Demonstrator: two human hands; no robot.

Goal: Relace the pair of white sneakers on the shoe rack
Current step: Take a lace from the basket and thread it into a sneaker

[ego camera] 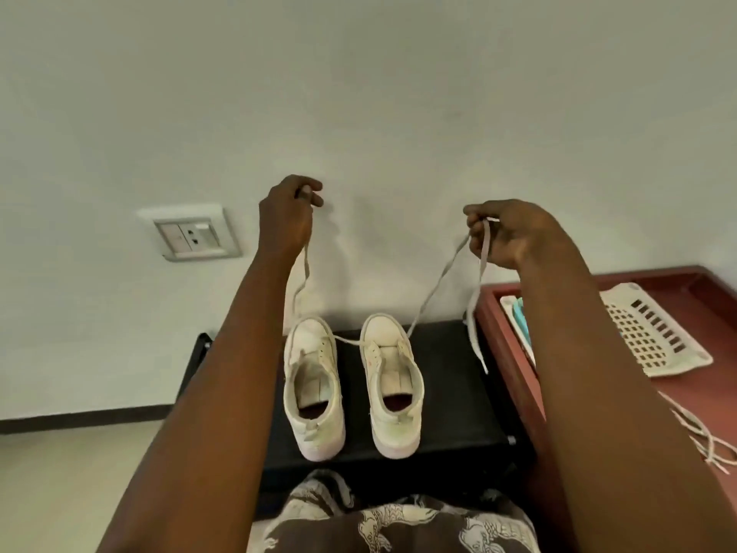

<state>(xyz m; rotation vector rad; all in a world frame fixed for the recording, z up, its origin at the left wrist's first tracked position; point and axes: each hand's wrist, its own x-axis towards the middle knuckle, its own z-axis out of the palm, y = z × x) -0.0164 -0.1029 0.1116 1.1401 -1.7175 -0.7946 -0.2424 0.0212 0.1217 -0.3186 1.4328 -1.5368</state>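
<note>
— On top of the rack (450, 393), what have you got?

— Both shoes, side by side, toes to the wall: left sneaker (313, 385) and right sneaker (393, 385). One lace (434, 281) seems to pass through the lowest eyelets of the right one. One end crosses the left sneaker's front and rises to my left hand (285, 217), which pinches it. My right hand (506, 237) pinches the other strand, and its tail hangs down beside the table (514, 377).

— How will it handle?

— Light, flat and limp, I'd say. It will likely twist or sag once slack, so I'd take it close to the tip, where it should be stiff enough to push through an eyelet. The sneakers look light too and may slide when I pull, so one probably needs steadying.

— And around you?

— The rack top is dark and flat. The red table stands just beside it on the right, carrying a white basket (654, 333) and a spare lace (702, 433). Behind is a pale wall with a socket (195, 233), and pale floor lies at the left.
</note>
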